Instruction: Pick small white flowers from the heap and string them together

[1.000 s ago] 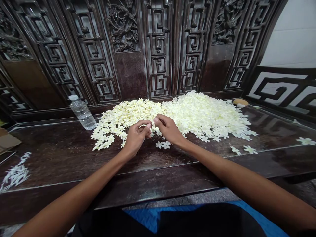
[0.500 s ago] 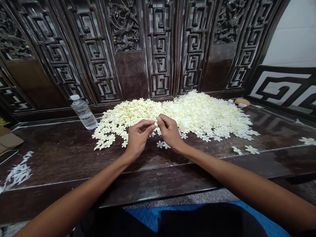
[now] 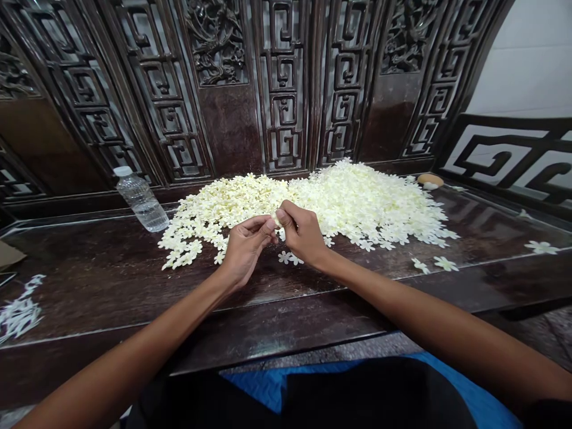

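My left hand and my right hand meet in front of the flower piles, fingers pinched together. Between the fingertips is a small pale flower piece, mostly covered by the fingers, so its full shape is hidden. Behind my hands lie a yellowish heap of flowers on the left and a larger whiter heap of flowers on the right; the two run together. Just below my right hand, loose white flowers rest on the dark wood.
The dark wooden bench has a carved lattice back. A clear water bottle stands left of the flowers. White strips lie at far left. A round tan object sits at the back right, and stray flowers lie near the front edge.
The view has shifted slightly, so the scene sits a little further left. My hands stay together at the fingertips; the left fingers have closed in more around the pale piece.
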